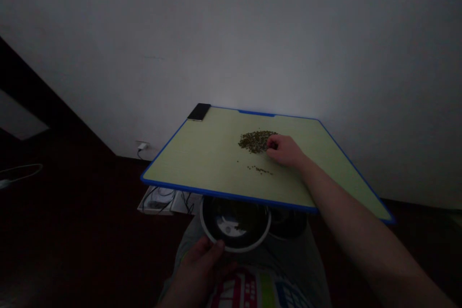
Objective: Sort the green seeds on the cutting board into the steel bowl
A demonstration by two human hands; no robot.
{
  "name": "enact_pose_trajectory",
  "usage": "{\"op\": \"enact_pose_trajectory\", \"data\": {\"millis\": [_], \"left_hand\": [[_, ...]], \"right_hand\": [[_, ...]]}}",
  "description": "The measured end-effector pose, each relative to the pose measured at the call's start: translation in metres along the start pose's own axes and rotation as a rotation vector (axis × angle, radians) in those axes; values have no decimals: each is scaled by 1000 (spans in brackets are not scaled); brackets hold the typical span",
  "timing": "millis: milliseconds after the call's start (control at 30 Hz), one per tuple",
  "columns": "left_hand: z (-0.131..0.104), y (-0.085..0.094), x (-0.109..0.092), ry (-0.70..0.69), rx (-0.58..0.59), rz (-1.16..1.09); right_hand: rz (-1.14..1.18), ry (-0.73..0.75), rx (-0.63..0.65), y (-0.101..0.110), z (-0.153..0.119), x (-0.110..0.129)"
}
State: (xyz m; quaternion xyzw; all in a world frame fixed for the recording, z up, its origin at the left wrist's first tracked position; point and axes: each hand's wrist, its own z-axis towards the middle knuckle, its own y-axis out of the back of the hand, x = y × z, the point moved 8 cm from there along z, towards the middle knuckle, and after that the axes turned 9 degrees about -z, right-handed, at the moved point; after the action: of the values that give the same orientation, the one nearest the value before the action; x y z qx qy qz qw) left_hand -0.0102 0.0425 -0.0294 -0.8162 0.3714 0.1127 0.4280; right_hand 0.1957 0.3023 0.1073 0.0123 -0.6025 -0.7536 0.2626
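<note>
On the pale yellow-green board (pixel 202 154) with a blue rim lies a heap of small brown-green grains or beans (pixel 254 141). My right hand (pixel 284 150) is at the heap's right edge, fingers curled in; whether anything is inside them is hidden. A short loose row of the same grains (pixel 260 170) lies closer to me. Below the board's near edge, my left hand (pixel 206 259) grips the rim of a round metal bowl (pixel 240 246), thumb over the edge. Some grains show in the bowl, dimly, beside a bright reflection.
A dark phone (pixel 199 111) lies on the board's far left corner. Behind the bowl, a second dark bowl (pixel 288 223) sits partly under the board. White boxes with cables (pixel 159 200) are on the floor at left. A plain wall (pixel 252 33) stands behind the board.
</note>
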Motion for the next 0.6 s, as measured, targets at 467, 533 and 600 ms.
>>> {"op": "enact_pose_trajectory", "data": {"millis": [467,533,600], "left_hand": [[-1,0,0,7,-16,-5],[0,-1,1,10,18,0],[-1,-1,1,11,17,9]], "right_hand": [[18,21,-21,0,0,0],[29,37,-29,-1,0,1],[40,46,-31,-2,0,2]]}}
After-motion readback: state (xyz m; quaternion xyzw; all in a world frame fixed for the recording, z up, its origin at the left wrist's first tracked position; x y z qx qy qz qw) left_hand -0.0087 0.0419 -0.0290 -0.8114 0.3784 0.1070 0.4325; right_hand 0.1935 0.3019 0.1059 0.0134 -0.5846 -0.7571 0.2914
